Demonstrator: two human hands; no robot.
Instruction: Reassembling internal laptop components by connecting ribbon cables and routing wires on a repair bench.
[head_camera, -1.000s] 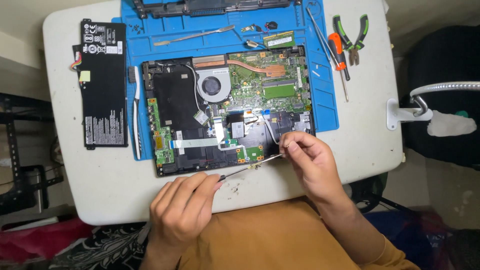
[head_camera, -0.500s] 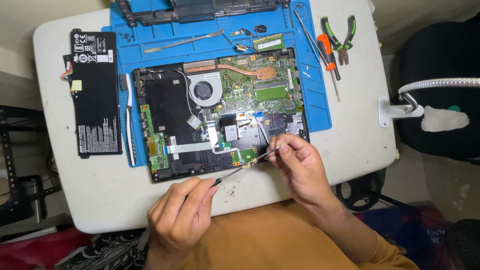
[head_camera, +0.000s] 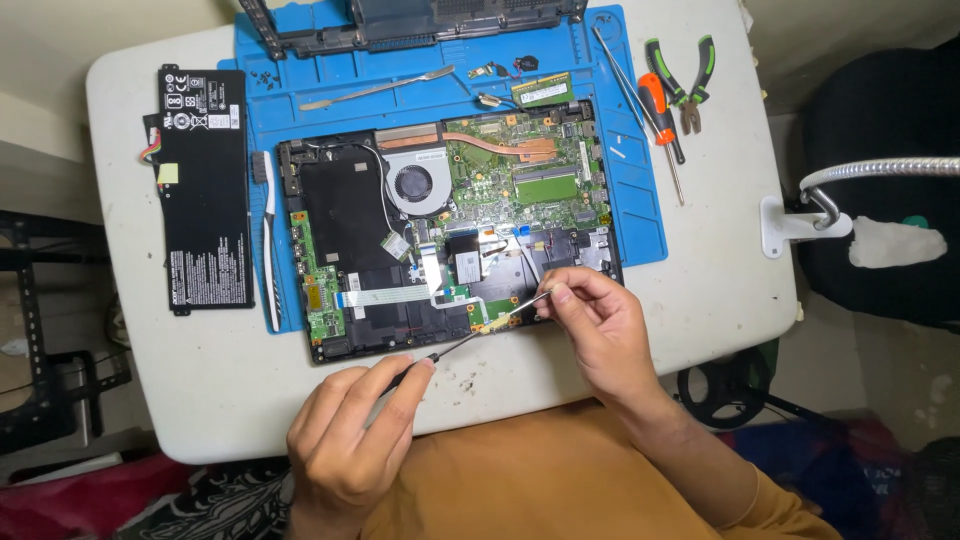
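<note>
The left hand (head_camera: 345, 435) sits low and near the body, knuckles up, fingers curled inward with thumb and forefinger pinched together at the front. The right hand (head_camera: 598, 335) reaches further forward, wrist bent, its fingertips (head_camera: 556, 294) drawn into a tight pinch. Both forearms angle in from below, the right sleeved in orange.

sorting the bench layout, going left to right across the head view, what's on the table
black battery pack → white brush → opened laptop base → orange-handled screwdriver → green-handled pliers → white lamp clamp
</note>
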